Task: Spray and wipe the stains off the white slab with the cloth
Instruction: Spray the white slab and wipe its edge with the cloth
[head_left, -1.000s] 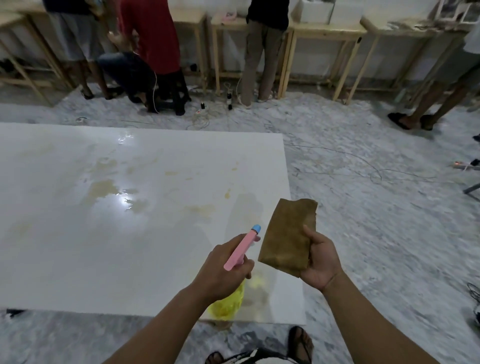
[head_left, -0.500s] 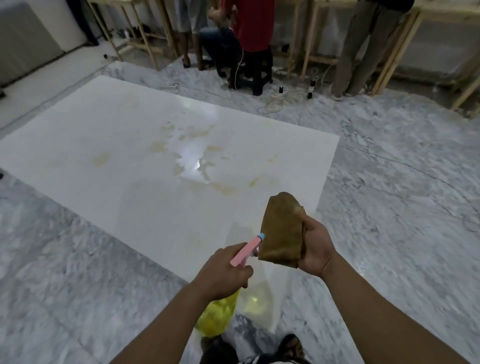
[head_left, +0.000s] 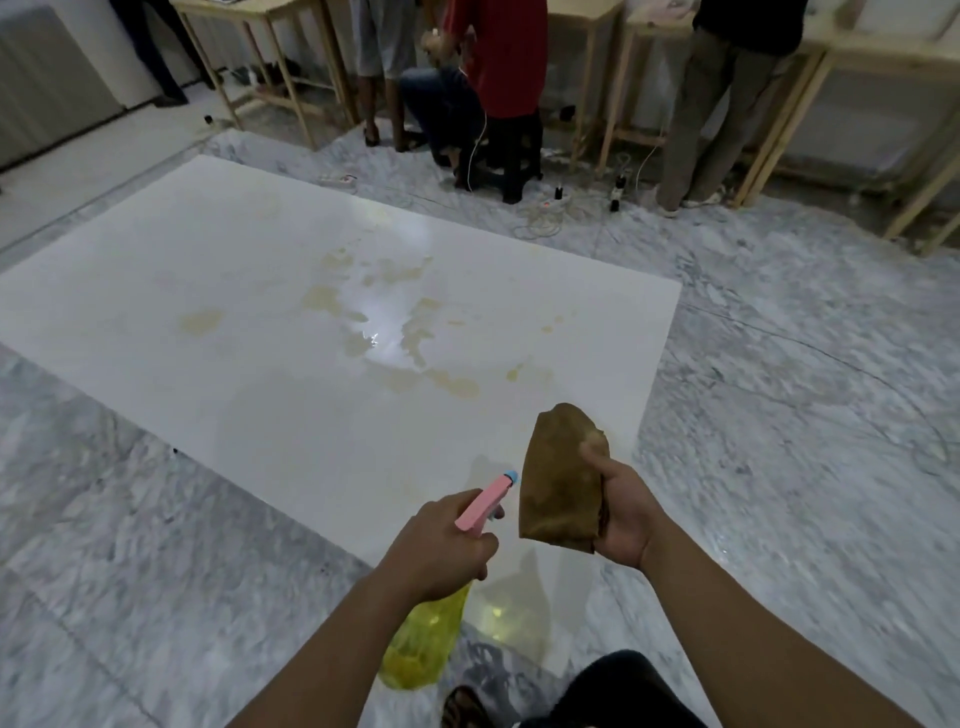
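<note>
The white slab (head_left: 218, 291) lies flat on the marble floor ahead of me. Yellowish stains (head_left: 452, 384) and a wet glossy patch spread over its middle and right part. My left hand (head_left: 441, 540) grips a spray bottle (head_left: 421, 644) with a yellow body and a pink head, its blue nozzle pointing toward the slab. My right hand (head_left: 623, 519) holds a folded brown cloth (head_left: 561, 483) upright just right of the nozzle. Both hands hover above the slab's near right corner.
Grey marble floor (head_left: 805, 415) surrounds the slab. Several people (head_left: 498, 62) stand or crouch beyond the far edge by wooden tables (head_left: 779, 93). Cables and power strips (head_left: 561, 208) lie on the floor there. My foot and knee (head_left: 613, 691) show at the bottom.
My view has swung left and moved around the slab's corner, so the slab now runs diagonally. Both hands keep the same hold on the bottle and cloth, which are closer together.
</note>
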